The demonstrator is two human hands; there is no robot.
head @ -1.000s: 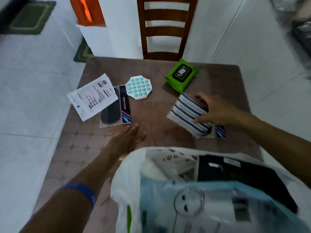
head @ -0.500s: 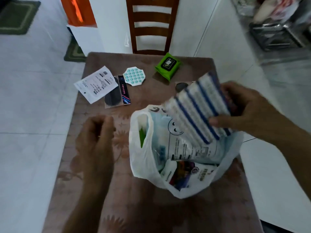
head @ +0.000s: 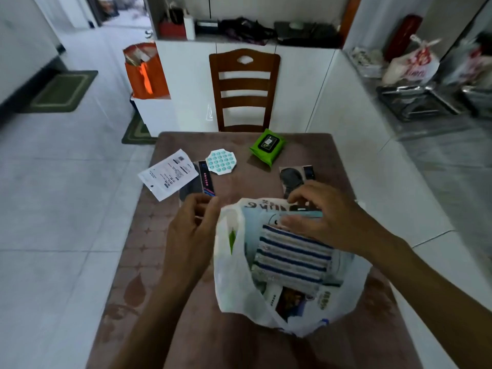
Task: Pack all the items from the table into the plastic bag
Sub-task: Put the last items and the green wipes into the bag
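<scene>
The white plastic bag [head: 226, 275] stands open on the brown table [head: 149, 262], near the front. A blue-striped white cloth pack [head: 292, 257] lies inside it on other packed goods. My right hand [head: 330, 222] is over the bag's mouth, thumb and fingers on the pack's far end. My left hand [head: 193, 230] is curled at the bag's left rim and seems to pinch it. On the table farther back lie a green wipes pack [head: 267, 145], a teal bubble toy [head: 221, 161], a white printed pouch [head: 167, 173] and two clear packets with black pads [head: 198, 183] [head: 294, 177].
A wooden chair [head: 244, 89] stands at the table's far edge, backed by a white cabinet [head: 186, 83]. An orange bag [head: 146, 73] sits on a low white unit at the back left. White tiled floor runs along both sides, and a metal rack [head: 415, 102] is at the right.
My right hand lifted the striped pack off the table and lowered it into the bag. My left hand moved from the tabletop to the bag's left rim. The view tilted up.
</scene>
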